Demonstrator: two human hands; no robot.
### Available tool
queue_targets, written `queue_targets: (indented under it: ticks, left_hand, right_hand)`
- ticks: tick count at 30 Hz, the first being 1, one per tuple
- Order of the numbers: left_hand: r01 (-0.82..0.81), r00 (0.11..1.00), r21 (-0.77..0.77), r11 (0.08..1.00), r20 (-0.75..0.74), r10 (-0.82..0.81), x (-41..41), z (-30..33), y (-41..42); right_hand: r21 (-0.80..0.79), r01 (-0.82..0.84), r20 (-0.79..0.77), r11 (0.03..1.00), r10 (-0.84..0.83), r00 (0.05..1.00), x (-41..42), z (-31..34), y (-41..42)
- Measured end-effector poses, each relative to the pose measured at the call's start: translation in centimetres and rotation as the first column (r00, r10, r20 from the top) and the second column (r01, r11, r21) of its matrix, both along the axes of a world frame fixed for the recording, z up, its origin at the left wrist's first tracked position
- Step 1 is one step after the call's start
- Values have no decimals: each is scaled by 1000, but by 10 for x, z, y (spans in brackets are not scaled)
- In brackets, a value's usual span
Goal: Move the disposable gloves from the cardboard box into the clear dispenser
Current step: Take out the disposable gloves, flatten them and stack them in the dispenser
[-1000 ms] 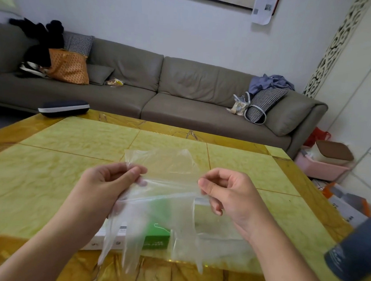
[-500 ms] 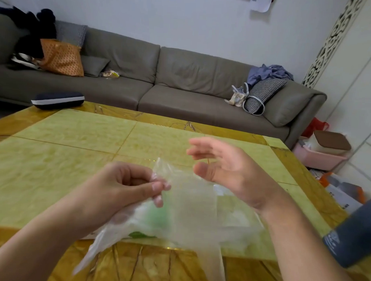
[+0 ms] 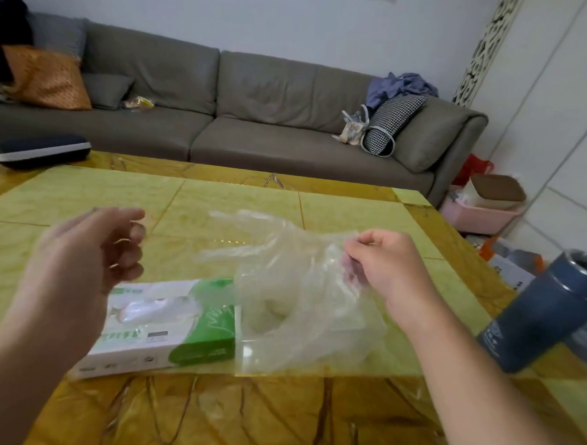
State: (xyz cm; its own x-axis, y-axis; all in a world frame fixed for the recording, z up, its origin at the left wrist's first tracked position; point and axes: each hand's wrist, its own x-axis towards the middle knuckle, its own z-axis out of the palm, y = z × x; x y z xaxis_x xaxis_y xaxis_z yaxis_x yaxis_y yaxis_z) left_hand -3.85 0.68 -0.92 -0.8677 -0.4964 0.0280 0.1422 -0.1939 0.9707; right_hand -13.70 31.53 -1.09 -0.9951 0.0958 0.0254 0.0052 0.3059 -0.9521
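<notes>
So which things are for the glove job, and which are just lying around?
For the job: thin clear plastic glove pinched in the right hand; white-and-green cardboard glove box; clear plastic dispenser; left hand.

Lying about: dark blue metal tumbler; navy zip case; grey sofa.

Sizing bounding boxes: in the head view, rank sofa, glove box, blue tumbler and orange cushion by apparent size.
1. sofa, widest by far
2. glove box
3. blue tumbler, partly cut off at the frame edge
4. orange cushion
Box and tumbler sit nearest the camera, so their ranks are unsure.
</notes>
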Motion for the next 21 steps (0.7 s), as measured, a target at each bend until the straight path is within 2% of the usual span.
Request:
queue_targets:
  ticks: [1, 3, 4, 5, 7, 9, 12, 14, 17, 21]
  left_hand:
    - [-43, 998, -137, 990, -59, 35, 4, 3, 6]
    - [-35, 981, -431, 901, -187, -51, 15, 13, 34]
    - [-6, 970, -564, 826, -204, -132, 18, 19, 54]
    - [41, 965, -691, 721, -161, -209, 17, 24, 73]
    - [169, 955, -884, 436, 37, -295, 2, 23, 106]
    - [329, 922, -926, 185, 273, -275, -22, 7, 125]
    - [536, 826, -844, -25, 530, -192, -50, -27, 139]
    - [636, 753, -769, -67, 637, -163, -59, -41, 143]
    - [735, 655, -676, -52, 728, -203, -66, -47, 143]
    - [798, 574, -601, -37, 778, -253, -72, -44, 143]
  right_hand:
    - [20, -4, 27, 1000, 3, 1000, 1, -3, 1]
    - [73, -29, 55, 997, 25, 998, 5, -9, 1]
    - [108, -44, 62, 993, 38, 997, 7, -12, 1]
    - [147, -58, 63, 987, 49, 997, 8, -14, 1]
    - [249, -79, 48, 965, 69, 996, 7, -19, 2]
    - [412, -83, 13, 908, 85, 996, 5, -23, 3]
    - [566, -97, -11, 819, 125, 992, 1, -28, 7]
    - [666, -97, -25, 740, 152, 988, 0, -28, 9]
    - [830, -90, -31, 550, 207, 978, 2, -23, 12]
    - [891, -141, 31, 431, 252, 967, 2, -16, 17]
